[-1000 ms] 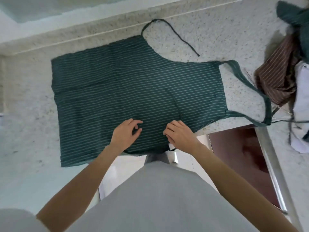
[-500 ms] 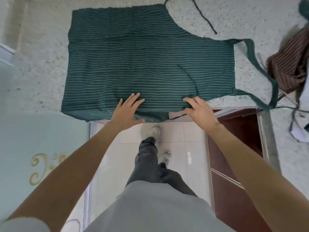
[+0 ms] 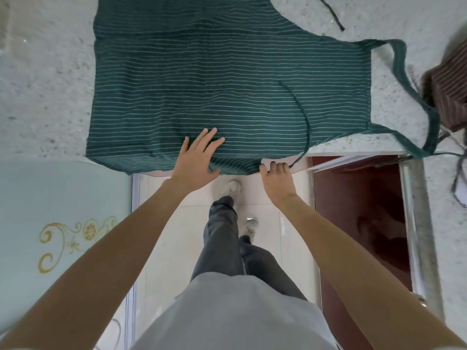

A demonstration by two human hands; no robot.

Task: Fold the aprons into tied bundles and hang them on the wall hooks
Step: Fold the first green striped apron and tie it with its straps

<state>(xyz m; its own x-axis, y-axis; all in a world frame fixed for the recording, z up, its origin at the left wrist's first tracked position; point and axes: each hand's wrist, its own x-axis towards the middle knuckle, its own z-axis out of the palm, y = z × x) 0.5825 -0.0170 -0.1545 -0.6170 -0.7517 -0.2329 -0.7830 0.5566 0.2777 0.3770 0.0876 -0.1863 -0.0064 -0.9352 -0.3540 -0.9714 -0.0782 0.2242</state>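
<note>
A dark green apron (image 3: pixel 227 84) with thin pale stripes lies spread flat on the speckled counter (image 3: pixel 45 84). Its front hem hangs slightly over the counter edge. My left hand (image 3: pixel 197 157) presses flat on the cloth near that hem, fingers straight and spread. At the hem, my right hand (image 3: pixel 276 178) has its fingers curled over the cloth edge, where a thin waist tie (image 3: pixel 300 109) ends. The neck loop (image 3: pixel 409 82) trails off to the right. A second tie (image 3: pixel 333 13) lies on the counter at the back.
A brown striped apron (image 3: pixel 449 97) is heaped at the right edge, with loose cords below it. Below the counter are a pale blue cabinet door (image 3: pixel 63 223) on the left, a dark red panel (image 3: pixel 358 210) with a metal rail (image 3: pixel 417 223) on the right, and white floor tiles.
The view has tilted down toward the floor. My left hand went from loosely curled to flat on the apron. My right hand slid to the hem and curled over it.
</note>
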